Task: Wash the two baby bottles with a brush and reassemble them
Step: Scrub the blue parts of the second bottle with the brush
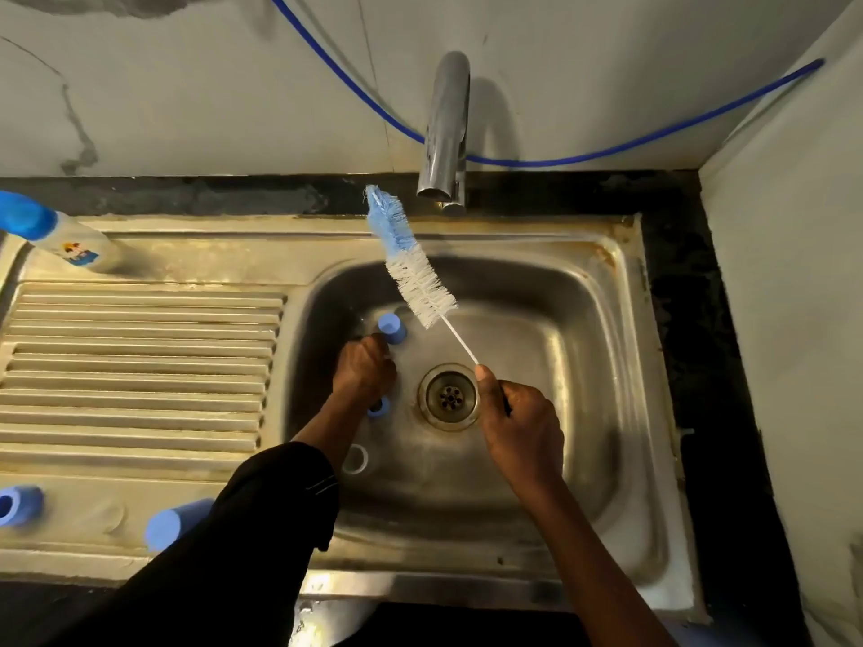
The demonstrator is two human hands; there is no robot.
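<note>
Home kitchen — steel sink (621,347) w/ ribbed drainboard (140,366), chrome tap (446,128), soap bottle (56,235), marbled wall (187,86) — black counter (677,273) around it.

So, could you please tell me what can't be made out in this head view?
Head view: whether the left hand holds the blue cap; its own back hides the grip.
The blue piece: mostly covered by the left wrist.
The blue part on the drainboard: half hidden by the sleeve, blurred.
The detergent bottle: cut by the left edge; label too blurred to read.
</note>
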